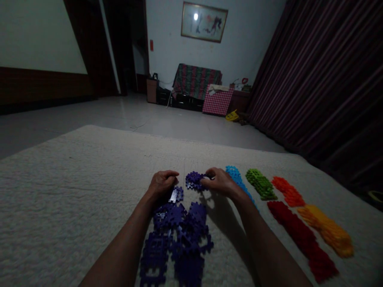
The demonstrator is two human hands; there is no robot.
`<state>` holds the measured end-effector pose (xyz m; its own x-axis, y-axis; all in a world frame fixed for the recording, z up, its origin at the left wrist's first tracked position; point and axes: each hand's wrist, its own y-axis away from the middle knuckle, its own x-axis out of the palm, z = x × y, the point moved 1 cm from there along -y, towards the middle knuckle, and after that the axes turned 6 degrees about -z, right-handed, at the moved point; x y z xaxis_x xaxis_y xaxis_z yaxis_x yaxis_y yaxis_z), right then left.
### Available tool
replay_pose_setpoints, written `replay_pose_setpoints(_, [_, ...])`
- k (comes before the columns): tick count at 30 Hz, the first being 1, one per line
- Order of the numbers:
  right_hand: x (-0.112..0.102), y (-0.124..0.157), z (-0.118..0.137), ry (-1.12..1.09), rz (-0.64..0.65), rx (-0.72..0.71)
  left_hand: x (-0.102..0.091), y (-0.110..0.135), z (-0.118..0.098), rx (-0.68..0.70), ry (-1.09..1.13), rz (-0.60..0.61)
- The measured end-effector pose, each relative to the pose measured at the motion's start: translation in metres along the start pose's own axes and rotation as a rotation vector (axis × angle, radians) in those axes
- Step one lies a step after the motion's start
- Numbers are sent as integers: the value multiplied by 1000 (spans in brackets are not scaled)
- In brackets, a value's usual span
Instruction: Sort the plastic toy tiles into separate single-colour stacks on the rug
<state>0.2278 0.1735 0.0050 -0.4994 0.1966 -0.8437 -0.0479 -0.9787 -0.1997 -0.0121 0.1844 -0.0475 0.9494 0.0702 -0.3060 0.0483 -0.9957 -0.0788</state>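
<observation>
Pictured working with two bare hands over a pale quilted mat (89, 171), with broad room left of the left forearm and more ahead, up to a far edge running nearly straight across. Bordered beyond that edge by grey floor (113, 115), and on the right by a dark striped curtain (293, 79).

Pinching the right end of a small purple row (193, 180) between thumb and fingertips of the right hand (220, 182). Bending the fingers of the left hand (161, 184) just across a narrow gap, close beside one purple piece (178, 194); impossible to tell whether gripping it. Leaning over one heap of purple pieces (188, 231) between the forearms, too overlapped to count.

Flanked on the right by five other rows: one blue row (235, 175), partly hidden by the right forearm, one green row (260, 183), one orange row (287, 191), one dark red row (302, 235) and one yellow row (329, 229), with narrow strips of mat between. Backed by one framed picture (205, 24), high on the wall (251, 36).
</observation>
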Motion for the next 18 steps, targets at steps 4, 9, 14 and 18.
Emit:
replay_pose_setpoints(4, [-1,7,10,-139,75,-16,-1,-2,-1,42,-22,22])
replay_pose_setpoints(9, [20,-12,27,96,-16,39,-1,-6,5,55,-23,26])
replay_pose_setpoints(14, [32,-27,34,222,86,-20,-1,-5,5,50,1,27])
replay_pose_setpoints(18, [30,-28,32,293,155,-56,-2,-5,5,45,-5,30])
